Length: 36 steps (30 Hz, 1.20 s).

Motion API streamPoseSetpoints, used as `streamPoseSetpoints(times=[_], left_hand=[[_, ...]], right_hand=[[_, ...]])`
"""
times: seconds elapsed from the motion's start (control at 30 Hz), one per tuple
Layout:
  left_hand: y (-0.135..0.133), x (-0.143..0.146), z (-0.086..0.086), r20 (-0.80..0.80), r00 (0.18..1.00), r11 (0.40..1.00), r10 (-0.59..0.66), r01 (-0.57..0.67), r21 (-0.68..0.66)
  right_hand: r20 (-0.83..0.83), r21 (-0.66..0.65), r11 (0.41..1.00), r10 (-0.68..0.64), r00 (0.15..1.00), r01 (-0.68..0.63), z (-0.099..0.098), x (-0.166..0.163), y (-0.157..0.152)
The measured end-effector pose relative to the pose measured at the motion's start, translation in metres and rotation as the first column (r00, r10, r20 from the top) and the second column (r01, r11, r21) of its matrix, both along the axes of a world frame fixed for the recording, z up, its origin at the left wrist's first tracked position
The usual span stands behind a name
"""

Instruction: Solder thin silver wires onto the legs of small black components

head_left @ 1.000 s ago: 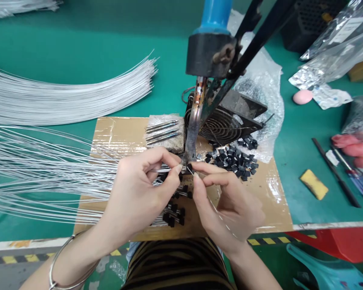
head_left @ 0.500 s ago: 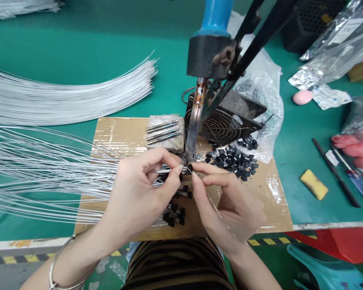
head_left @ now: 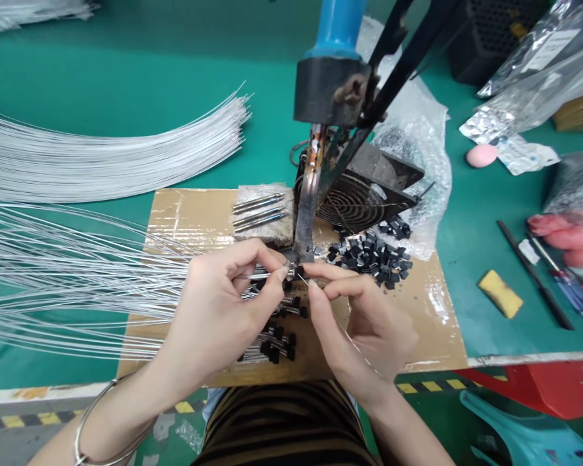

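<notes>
The left hand (head_left: 223,304) is closed in a pinch, with thumb and forefinger drawn together on the end of a thin white wire (head_left: 260,276) and the other fingers curled under. The right hand (head_left: 364,330) is likewise closed, its thumb and forefinger nipped on a small black component (head_left: 300,270). Wire and component are held together right at the tip of the soldering iron (head_left: 305,220), which is fixed upright over the middle of a taped cardboard sheet (head_left: 194,213). Whether the two actually touch cannot be made out, as the fingertips crowd the spot. Just under the hands, on the near part of the sheet, finished wired pieces (head_left: 276,343) are laid. A pile of loose black components (head_left: 374,254) is seen to the right of the iron, with a fan (head_left: 359,197) beyond it. Loose white wires (head_left: 68,278) are spread to the left, and a tidier bundle (head_left: 102,155) lies farther off.
</notes>
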State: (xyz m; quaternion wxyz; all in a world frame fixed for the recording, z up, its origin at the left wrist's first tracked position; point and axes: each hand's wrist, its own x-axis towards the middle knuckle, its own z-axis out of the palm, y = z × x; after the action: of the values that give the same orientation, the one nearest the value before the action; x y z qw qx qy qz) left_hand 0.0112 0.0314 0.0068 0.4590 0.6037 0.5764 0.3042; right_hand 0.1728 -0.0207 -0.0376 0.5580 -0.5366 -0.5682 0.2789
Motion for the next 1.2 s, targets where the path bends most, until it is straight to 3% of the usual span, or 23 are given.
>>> streamPoseSetpoints(times=[0.07,0.2,0.23,0.33,0.43,0.53,0.63,0.7,0.77,0.87,0.97,1.0,1.03,1.13,1.2], left_hand=[[-0.001,-0.002,-0.001,-0.016,1.000,1.000,0.005,-0.005,-0.002],[-0.002,-0.010,-0.003,-0.081,0.996,0.998,0.026,-0.022,0.051],[-0.003,-0.012,-0.004,-0.094,0.995,0.998,0.030,-0.024,0.066],[-0.006,-0.021,-0.007,-0.135,0.990,0.993,0.043,-0.027,0.115],[-0.010,-0.028,-0.011,-0.218,0.975,0.977,0.051,-0.003,0.214],[-0.014,-0.032,-0.017,-0.269,0.963,0.951,0.017,0.068,0.302],[-0.021,-0.035,-0.022,-0.253,0.967,0.948,-0.036,0.114,0.298],[-0.025,-0.038,-0.021,-0.211,0.976,0.958,-0.051,0.108,0.266],[-0.024,-0.043,-0.017,-0.152,0.988,0.957,0.009,0.035,0.287],[0.000,-0.060,-0.010,-0.228,0.952,0.908,0.202,-0.095,0.408],[0.053,-0.083,-0.013,-0.558,0.772,0.886,0.304,-0.014,0.464],[0.074,-0.090,-0.017,-0.648,0.701,0.891,0.298,0.039,0.452],[0.094,-0.096,-0.021,-0.666,0.686,0.893,0.293,0.052,0.447],[0.141,-0.104,-0.036,-0.695,0.685,0.906,0.217,0.124,0.404],[0.156,-0.104,-0.043,-0.682,0.702,0.902,0.205,0.135,0.410]], right_hand=[[-0.017,-0.040,0.998,-0.042,0.999,0.041,0.002,0.005,0.001],[-0.019,-0.128,0.931,-0.346,0.938,0.341,0.005,0.034,0.001],[-0.063,-0.154,0.919,-0.374,0.925,0.362,0.004,0.046,0.000],[-0.278,-0.211,0.911,-0.404,0.871,0.355,-0.004,0.082,-0.004],[-0.328,-0.316,0.891,-0.426,0.843,0.327,-0.018,0.102,-0.009],[-0.317,-0.335,0.899,-0.391,0.864,0.284,-0.030,0.097,-0.009],[-0.321,-0.287,0.929,-0.323,0.890,0.234,-0.032,0.080,-0.007],[-0.325,-0.258,0.938,-0.310,0.893,0.232,-0.031,0.074,-0.005],[-0.336,-0.216,0.935,-0.341,0.878,0.281,-0.030,0.074,-0.005],[-0.368,-0.176,0.919,-0.393,0.843,0.352,-0.032,0.081,-0.006],[-0.375,-0.182,0.922,-0.386,0.843,0.341,-0.035,0.085,-0.006],[-0.372,-0.184,0.926,-0.377,0.848,0.331,-0.035,0.085,-0.006],[-0.368,-0.184,0.928,-0.370,0.853,0.323,-0.036,0.085,-0.006],[-0.363,-0.184,0.930,-0.366,0.857,0.319,-0.036,0.083,-0.007],[-0.367,-0.181,0.930,-0.366,0.855,0.320,-0.037,0.082,-0.007]])
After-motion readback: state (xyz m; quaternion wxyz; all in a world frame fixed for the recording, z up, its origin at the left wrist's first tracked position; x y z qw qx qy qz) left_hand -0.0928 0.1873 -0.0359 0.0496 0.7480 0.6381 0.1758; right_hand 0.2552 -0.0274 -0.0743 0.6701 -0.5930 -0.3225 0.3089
